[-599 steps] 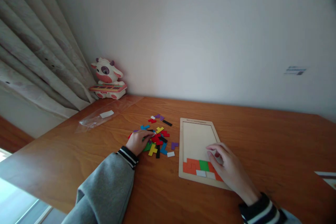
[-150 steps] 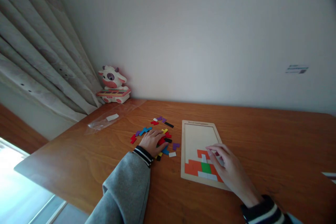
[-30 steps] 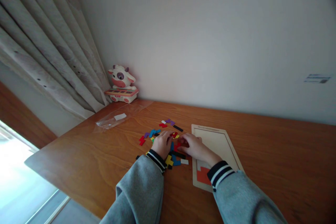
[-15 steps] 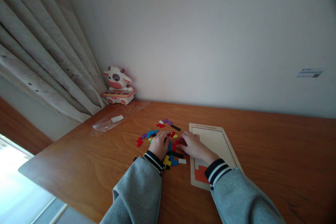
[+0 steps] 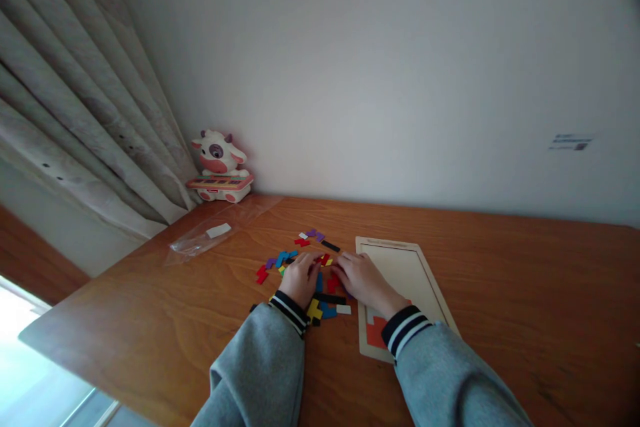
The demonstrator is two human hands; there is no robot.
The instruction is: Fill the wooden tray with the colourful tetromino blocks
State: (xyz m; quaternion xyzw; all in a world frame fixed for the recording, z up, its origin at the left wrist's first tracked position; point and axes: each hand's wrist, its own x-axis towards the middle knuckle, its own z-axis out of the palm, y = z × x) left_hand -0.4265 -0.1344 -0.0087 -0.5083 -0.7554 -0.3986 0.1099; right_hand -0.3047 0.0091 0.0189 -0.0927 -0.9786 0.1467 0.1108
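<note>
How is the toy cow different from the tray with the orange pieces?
The toy cow sits upright; the tray lies flat. The cow is white and pink with a dark eye patch; the tray is pale. The right sleeve hides part of the tray, but not the cow. Both are on the table.

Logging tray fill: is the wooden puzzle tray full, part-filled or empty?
Part-filled: orange pieces sit at the near end of the tray; its far part is bare. Right hand and sleeve hide some.

Red, blue and yellow pieces (image 5: 315, 310), grey sleeves (image 5: 256, 367), striped black cuffs (image 5: 290, 313)
</note>
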